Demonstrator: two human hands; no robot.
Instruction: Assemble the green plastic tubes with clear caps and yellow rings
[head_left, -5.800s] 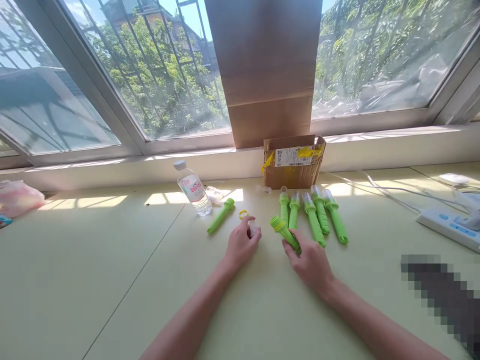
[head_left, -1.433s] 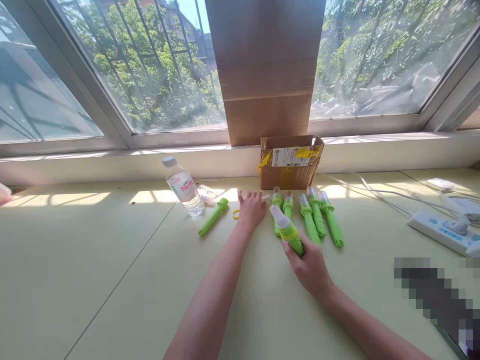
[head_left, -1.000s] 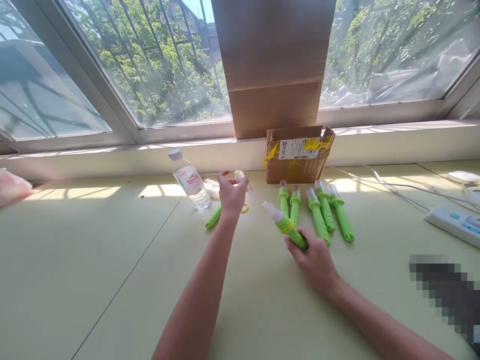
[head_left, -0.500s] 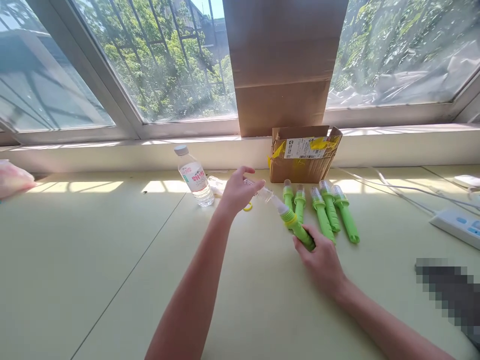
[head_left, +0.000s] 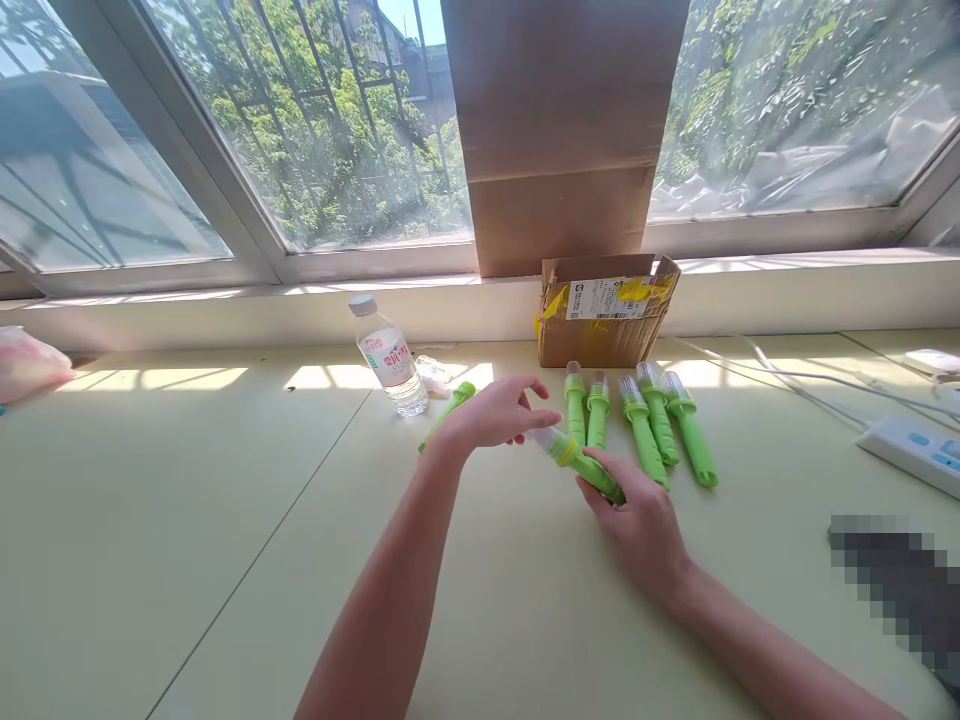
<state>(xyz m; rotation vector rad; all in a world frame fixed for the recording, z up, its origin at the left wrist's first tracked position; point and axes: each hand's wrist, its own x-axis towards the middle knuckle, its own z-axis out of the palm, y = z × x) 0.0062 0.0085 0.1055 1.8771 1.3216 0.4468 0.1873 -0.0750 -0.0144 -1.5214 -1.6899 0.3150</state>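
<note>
My right hand is closed around the green handle of a brush with a yellow ring below its pale tip. The brush slants up to the left, above the table. At its tip, my left hand is closed with thumb and fingers on a clear cap, which covers the pale end. My fingers partly hide the cap. Beyond my right hand, several similar green brushes with clear caps lie side by side. Another green-handled piece lies behind my left wrist, partly covered by it.
A water bottle stands at the back left beside a small crumpled white packet. An open cardboard box sits against the wall. To the right are a power strip with cables and a dark pixelated shape.
My left hand has moved right and toward me, bringing the clear cap onto the brush's tip. The green piece by the bottle has come into view. My right hand has hardly moved.
</note>
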